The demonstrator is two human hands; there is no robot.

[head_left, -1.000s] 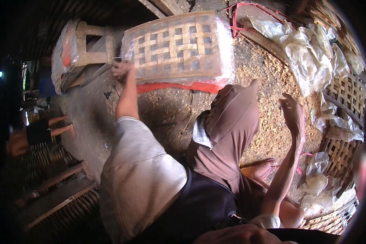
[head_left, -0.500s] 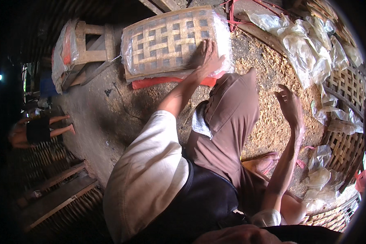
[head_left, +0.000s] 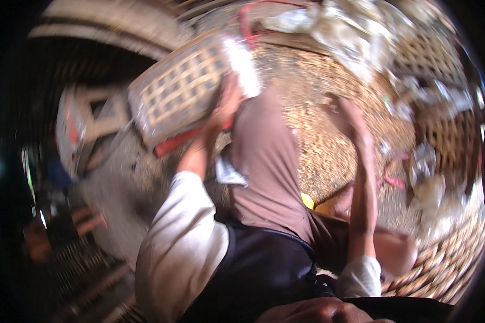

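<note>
The picture is blurred by motion. My left hand (head_left: 226, 102) reaches forward and grips the near right edge of a flat woven basket (head_left: 180, 91) wrapped in clear plastic, which sits tilted on the ground with a red strip (head_left: 180, 142) under it. My right hand (head_left: 351, 116) is raised over the sawdust-covered ground (head_left: 318, 145), fingers loosely spread, holding nothing. My bent knee in brown trousers (head_left: 264, 156) lies between the two arms.
A plastic-wrapped wooden stool (head_left: 89, 126) stands left of the basket. Crumpled clear plastic bags (head_left: 350, 27) lie at the top right. More woven baskets (head_left: 447, 140) line the right side and lower right (head_left: 447, 264). A pink cord (head_left: 390, 177) lies on the ground.
My left hand moved from the basket's left corner across to its right edge and took hold. The view swung, so the basket now appears tilted and further left. My right hand stayed raised.
</note>
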